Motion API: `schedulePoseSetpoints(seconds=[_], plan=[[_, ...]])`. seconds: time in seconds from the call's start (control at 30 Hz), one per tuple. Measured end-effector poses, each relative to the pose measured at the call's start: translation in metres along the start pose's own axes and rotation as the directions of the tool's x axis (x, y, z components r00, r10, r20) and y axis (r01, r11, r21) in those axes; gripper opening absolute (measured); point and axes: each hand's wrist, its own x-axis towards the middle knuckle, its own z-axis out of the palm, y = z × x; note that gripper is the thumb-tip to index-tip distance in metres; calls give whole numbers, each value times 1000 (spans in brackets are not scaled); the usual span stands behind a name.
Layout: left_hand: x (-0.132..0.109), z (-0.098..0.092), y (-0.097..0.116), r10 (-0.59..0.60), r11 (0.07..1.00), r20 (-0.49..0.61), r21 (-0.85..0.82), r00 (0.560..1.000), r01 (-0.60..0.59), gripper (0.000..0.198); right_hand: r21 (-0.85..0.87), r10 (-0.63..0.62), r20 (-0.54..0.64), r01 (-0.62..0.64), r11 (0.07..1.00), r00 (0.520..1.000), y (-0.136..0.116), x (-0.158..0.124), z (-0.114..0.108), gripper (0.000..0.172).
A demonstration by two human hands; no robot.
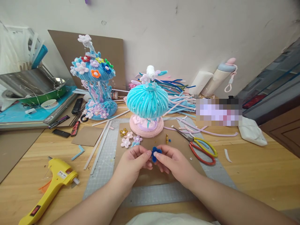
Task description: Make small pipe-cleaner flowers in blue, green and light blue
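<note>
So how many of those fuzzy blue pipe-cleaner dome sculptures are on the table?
2: the flower-covered blue sculpture stands back left; the plainer blue sculpture on a pink base stands centre.

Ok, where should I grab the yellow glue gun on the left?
By the handle, from the near left: the glue gun lies flat, handle slanting toward you, nozzle pointing right at the cutting mat. Avoid the nozzle; it may be hot.

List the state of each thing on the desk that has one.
blue flower: pinched by left hand and right hand.
scissors: shut, lying flat.
glue gun: lying on its side.
front mushroom: upright.
back mushroom: upright.
bottle: leaning on the wall.
</note>
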Motion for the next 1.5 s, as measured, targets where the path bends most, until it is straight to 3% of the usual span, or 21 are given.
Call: schedulePoseSetpoints(seconds=[0.4,0.7,0.97,1.33,1.5], plan=[[1,-1,-1,-13,996,-35,-84,999,10,18,30,36,-112,-33,999,993,2,2,-3,14],[-3,6,3,51,992,21,118,999,-53,24,-56,-64,-70,60,997,996,5,0,-5,18],[-1,7,3,67,986,12,150,998,-68,25,-186,-167,-61,153,971,984,0,0,-3,18],[-4,8,5,70,984,24,161,997,-73,18,-241,-138,-71,117,964,988,-1,-2,-2,17],[-3,5,0,157,957,24,242,987,-158,14,-280,-58,-55,40,959,997,1,-2,3,22]])
